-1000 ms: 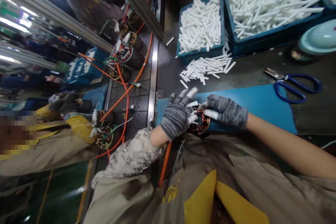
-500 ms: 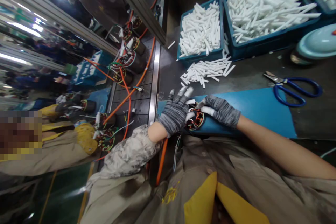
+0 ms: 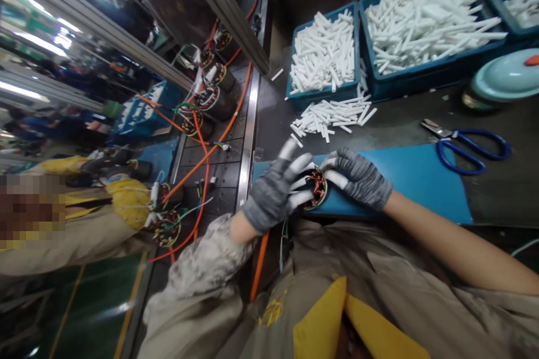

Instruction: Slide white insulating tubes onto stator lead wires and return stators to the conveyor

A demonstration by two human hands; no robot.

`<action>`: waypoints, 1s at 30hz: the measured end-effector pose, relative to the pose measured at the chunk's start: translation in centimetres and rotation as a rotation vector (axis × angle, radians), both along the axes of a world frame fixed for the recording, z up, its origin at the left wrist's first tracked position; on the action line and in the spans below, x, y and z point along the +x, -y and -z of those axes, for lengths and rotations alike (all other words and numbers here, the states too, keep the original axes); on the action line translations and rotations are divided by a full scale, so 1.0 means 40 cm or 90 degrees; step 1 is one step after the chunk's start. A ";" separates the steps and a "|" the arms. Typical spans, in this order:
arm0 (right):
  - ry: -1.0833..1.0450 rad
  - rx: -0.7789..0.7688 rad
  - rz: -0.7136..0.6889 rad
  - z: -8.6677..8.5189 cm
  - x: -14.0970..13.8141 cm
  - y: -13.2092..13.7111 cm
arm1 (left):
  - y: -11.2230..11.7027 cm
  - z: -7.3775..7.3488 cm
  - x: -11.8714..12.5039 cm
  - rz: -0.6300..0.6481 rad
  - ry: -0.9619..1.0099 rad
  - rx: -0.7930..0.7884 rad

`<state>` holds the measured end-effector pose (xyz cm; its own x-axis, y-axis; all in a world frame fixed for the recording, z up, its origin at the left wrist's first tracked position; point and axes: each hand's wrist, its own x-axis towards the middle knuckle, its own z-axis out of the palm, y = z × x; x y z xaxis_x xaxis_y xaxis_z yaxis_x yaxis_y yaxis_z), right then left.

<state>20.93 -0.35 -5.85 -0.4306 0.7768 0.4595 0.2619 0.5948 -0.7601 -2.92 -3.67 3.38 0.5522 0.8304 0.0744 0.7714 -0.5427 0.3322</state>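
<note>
A round motor stator (image 3: 319, 188) with copper-red windings and a pale rim stands at the front edge of the blue mat (image 3: 404, 179). My left hand (image 3: 273, 188), in a grey striped glove with white fingertips, is at its left side. Its fingers are spread and slightly blurred, and I make out nothing held in them. From the right, my gloved right hand (image 3: 357, 176) has thumb and forefinger closed at the stator's rim. Just beyond lies a loose pile of short white tubes (image 3: 332, 115), with one tube close to my left fingertips.
Blue bins (image 3: 366, 81) full of white tubes stand at the back. Blue-handled scissors (image 3: 467, 143) and a lidded jar (image 3: 505, 81) are at the right. On my left runs a metal-edged line (image 3: 246, 157) with several wired stators and orange cables (image 3: 204, 151); a co-worker's yellow sleeve (image 3: 128, 202) is beyond.
My left hand has drawn back a little to the left and turned, its fingers spreading and uncovering more of the windings. My right hand stays at the rim. The view has shifted slightly.
</note>
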 end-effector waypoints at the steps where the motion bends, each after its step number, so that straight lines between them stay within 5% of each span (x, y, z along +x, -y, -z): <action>1: 0.001 0.032 0.006 -0.005 -0.001 0.001 | 0.030 -0.005 -0.027 -0.049 0.056 -0.031; 6: 0.083 0.153 -0.037 -0.020 -0.046 -0.008 | 0.141 0.010 -0.097 -0.279 0.134 -0.232; 10: 0.124 0.147 -0.044 -0.023 -0.079 -0.017 | 0.134 -0.021 -0.065 -0.422 0.310 -0.344; 13: 0.108 0.104 -0.062 -0.016 -0.082 -0.020 | 0.085 -0.082 -0.035 -0.424 0.424 -0.479; 17: 0.037 0.038 -0.060 0.000 -0.077 -0.030 | 0.026 -0.137 -0.020 -0.401 0.410 -0.608; 25: 0.036 0.029 -0.182 -0.035 -0.070 -0.044 | 0.030 -0.132 -0.025 -0.291 0.382 -0.538; 30: 0.022 0.058 -0.225 -0.014 -0.083 -0.057 | 0.036 -0.140 -0.024 -0.259 0.336 -0.509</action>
